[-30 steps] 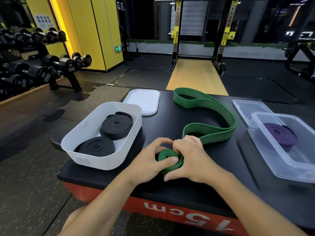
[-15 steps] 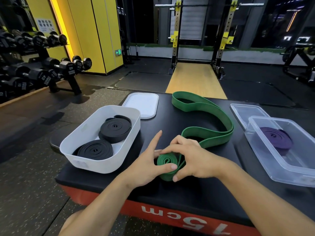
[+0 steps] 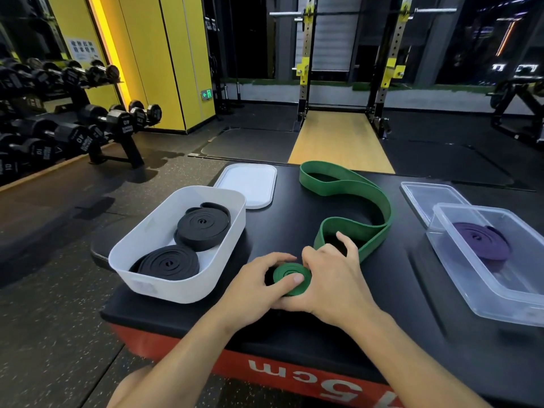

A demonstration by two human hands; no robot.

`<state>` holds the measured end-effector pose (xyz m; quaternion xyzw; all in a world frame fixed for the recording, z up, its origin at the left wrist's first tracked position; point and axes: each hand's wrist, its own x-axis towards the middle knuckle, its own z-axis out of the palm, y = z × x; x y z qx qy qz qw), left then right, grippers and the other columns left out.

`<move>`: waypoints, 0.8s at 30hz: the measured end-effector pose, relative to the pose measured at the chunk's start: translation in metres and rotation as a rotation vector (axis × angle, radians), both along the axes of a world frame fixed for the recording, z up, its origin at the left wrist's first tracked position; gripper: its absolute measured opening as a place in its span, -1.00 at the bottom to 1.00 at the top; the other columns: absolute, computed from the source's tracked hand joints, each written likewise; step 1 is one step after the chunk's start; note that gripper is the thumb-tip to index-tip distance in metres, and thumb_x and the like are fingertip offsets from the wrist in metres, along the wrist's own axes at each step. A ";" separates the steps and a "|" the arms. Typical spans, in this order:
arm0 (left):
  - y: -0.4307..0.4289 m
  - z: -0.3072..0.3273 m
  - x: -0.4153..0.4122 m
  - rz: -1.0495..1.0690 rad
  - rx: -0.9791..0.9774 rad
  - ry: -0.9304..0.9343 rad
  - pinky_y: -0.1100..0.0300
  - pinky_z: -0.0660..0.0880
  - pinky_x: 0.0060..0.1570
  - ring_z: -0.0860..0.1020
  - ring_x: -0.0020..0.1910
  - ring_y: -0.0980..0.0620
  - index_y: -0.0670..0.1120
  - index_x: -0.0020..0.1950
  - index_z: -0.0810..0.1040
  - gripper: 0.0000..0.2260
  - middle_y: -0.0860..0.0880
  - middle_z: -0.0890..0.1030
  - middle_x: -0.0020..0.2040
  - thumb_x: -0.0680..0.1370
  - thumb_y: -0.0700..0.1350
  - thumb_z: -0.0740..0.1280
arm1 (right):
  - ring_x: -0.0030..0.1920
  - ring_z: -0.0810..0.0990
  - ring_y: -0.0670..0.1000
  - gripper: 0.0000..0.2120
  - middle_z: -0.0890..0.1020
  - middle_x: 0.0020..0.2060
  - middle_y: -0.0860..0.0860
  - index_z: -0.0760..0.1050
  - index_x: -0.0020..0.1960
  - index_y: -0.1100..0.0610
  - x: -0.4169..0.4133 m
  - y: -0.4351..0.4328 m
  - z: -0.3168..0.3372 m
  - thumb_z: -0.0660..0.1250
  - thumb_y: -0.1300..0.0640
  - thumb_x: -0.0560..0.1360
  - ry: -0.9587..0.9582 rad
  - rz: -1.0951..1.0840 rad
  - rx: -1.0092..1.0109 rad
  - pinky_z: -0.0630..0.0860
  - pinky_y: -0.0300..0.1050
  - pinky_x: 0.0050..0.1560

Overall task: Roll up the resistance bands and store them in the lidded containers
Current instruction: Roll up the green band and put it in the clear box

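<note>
A green resistance band [image 3: 357, 188] snakes across the black box top; its near end is wound into a small flat coil [image 3: 290, 273]. My left hand [image 3: 259, 285] grips the coil from the left, thumb on top. My right hand [image 3: 335, 275] holds it from the right, fingers curled over the band where it leaves the coil. A white tub [image 3: 235, 213] at the left holds two rolled black bands [image 3: 203, 228]. A clear tub [image 3: 459, 278] at the right holds a rolled purple band [image 3: 482, 242].
The white lid [image 3: 248, 184] lies behind the white tub, the clear lid [image 3: 426, 195] behind the clear tub. All stand on a black-topped plyo box [image 3: 397, 304] with a red front. A dumbbell rack [image 3: 73, 125] is at far left, a squat rack behind.
The coil has been turned and is a little thicker. My left index finger, stretched out half a second ago, has curled back onto the coil. The loose band's near loop has drawn closer.
</note>
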<state>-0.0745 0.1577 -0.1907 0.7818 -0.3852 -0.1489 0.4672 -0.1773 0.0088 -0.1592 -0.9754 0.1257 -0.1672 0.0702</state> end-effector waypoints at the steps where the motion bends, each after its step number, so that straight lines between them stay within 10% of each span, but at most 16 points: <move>1: 0.001 0.001 0.000 -0.001 -0.006 0.007 0.05 0.52 0.32 0.59 0.22 0.24 0.24 0.28 0.60 -0.57 0.24 0.66 0.17 0.45 0.32 0.40 | -0.11 0.46 -0.10 -0.27 0.42 -0.34 -0.18 0.28 -0.20 -0.05 -0.001 0.000 -0.001 0.21 -0.71 0.15 -0.003 -0.005 -0.013 -0.10 0.08 0.59; 7: 0.001 -0.002 0.001 0.006 -0.060 0.057 -0.02 0.51 0.33 0.64 0.17 0.17 0.31 0.27 0.53 -0.56 0.18 0.70 0.09 0.41 0.28 0.48 | 0.04 0.41 -0.17 -0.31 0.44 -0.17 -0.22 0.29 -0.09 -0.09 -0.001 -0.022 -0.002 0.32 -0.64 0.15 0.104 0.195 0.095 -0.16 0.08 0.60; 15: 0.002 -0.002 0.001 -0.026 -0.107 0.075 -0.05 0.47 0.38 0.63 0.20 0.12 0.29 0.32 0.42 -0.52 0.11 0.68 0.10 0.46 0.17 0.51 | 0.41 0.22 -0.32 -0.05 0.41 0.23 -0.31 0.17 0.59 -0.20 -0.008 -0.039 -0.002 0.50 -0.37 0.32 0.188 0.312 0.196 -0.35 0.05 0.59; 24: 0.005 -0.003 -0.002 -0.086 -0.152 0.120 0.07 0.58 0.27 0.61 0.28 0.10 0.32 0.61 0.18 -0.32 0.25 0.41 0.38 0.60 0.00 0.46 | 0.14 0.39 -0.20 -0.36 0.48 -0.06 -0.25 0.45 0.15 -0.14 -0.003 -0.027 0.012 0.39 -0.50 0.24 0.208 0.275 0.097 -0.23 0.07 0.59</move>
